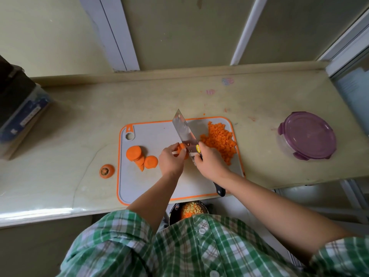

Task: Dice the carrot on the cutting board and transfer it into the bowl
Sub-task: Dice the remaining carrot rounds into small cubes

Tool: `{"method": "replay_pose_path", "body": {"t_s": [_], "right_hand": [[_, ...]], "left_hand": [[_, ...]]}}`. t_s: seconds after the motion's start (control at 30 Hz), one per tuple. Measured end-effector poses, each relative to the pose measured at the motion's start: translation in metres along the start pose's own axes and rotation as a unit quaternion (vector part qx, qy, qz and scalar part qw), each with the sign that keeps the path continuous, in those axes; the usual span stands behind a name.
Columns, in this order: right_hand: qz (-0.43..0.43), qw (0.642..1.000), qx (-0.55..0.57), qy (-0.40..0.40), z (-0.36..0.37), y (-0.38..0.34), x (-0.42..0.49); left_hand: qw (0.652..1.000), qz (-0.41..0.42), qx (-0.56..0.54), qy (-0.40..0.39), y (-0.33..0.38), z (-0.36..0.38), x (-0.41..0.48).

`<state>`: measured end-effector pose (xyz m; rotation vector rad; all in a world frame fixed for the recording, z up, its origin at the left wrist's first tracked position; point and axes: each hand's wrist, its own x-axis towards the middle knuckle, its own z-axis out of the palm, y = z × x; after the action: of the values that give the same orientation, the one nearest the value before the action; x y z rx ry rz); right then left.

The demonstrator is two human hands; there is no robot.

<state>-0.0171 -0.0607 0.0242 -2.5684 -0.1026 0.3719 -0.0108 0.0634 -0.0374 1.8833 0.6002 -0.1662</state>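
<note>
Carrot piece under the knife [184,130] on the cutting board [155,134], both grips busy.
My left grip [171,158] curls its fingers round a carrot piece [182,149] mid-board; my right grip [211,162] is wrapped tight on the knife's handle, blade against that piece. Diced carrot [219,140] is heaped on the board's right side, round slices [137,154] on its left, and the carrot top [107,171] lies on the tabletop [79,120] just beside it. The bowl [191,210] sits below the tabletop's near edge, holding diced bits.

The one head camera is looking steeply down on the cutting board [153,134] from close above its near edge, facing the wall [179,37] beyond it, its wide lens bending the counter [79,116] around it
</note>
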Motion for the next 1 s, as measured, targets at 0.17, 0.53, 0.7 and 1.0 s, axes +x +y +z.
{"method": "replay_pose_path", "body": {"t_s": [0.17, 0.53, 0.7, 1.0], "right_hand": [[0.010, 1.000, 0.000, -0.016, -0.002, 0.007, -0.007], [0.042, 0.998, 0.024, -0.031, -0.008, 0.001, 0.000], [0.059, 0.996, 0.049, -0.054, -0.009, 0.000, 0.003], [0.070, 0.993, 0.068, -0.073, -0.007, 0.007, -0.003]], "left_hand": [[0.999, 0.013, 0.030, -0.006, 0.006, 0.000, -0.005], [0.994, 0.038, 0.105, -0.004, 0.005, 0.003, 0.001], [0.994, 0.052, 0.101, 0.003, 0.013, 0.001, -0.002], [0.994, 0.043, 0.097, 0.007, 0.016, -0.001, -0.004]]}}
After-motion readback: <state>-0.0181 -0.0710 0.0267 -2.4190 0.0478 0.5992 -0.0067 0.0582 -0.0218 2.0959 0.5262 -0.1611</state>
